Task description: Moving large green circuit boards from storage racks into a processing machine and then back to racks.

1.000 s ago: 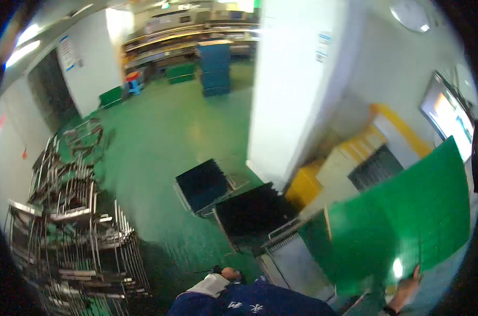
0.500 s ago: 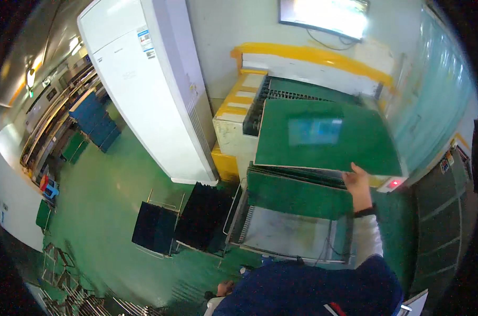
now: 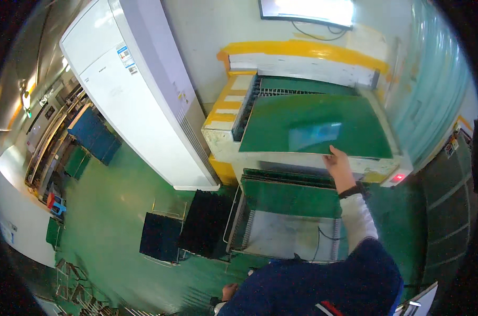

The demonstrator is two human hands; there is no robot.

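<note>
My right hand (image 3: 340,167) is closed on the near edge of a flat, glossy green panel (image 3: 281,124), thumb over its top. The panel lies over the near part of a roller conveyor (image 3: 240,113) and covers most of its rollers. Just below my right hand, several similar green panels (image 3: 289,197) stand upright in a slotted rack (image 3: 241,237). My left hand (image 3: 229,291) hangs low beside my body, partly in view, away from the panels. Its fingers are too small to make out.
A tall white cabinet air conditioner (image 3: 128,95) stands left of the conveyor. Dark panel stacks (image 3: 205,224) sit in racks on the green floor. A red light (image 3: 398,178) glows at the conveyor's near right corner. Clear strip curtains (image 3: 439,79) hang at right; a screen (image 3: 307,10) is above.
My right hand has pushed the green panel forward and away from the rack, farther over the conveyor. The view has turned slightly. My left hand stays low.
</note>
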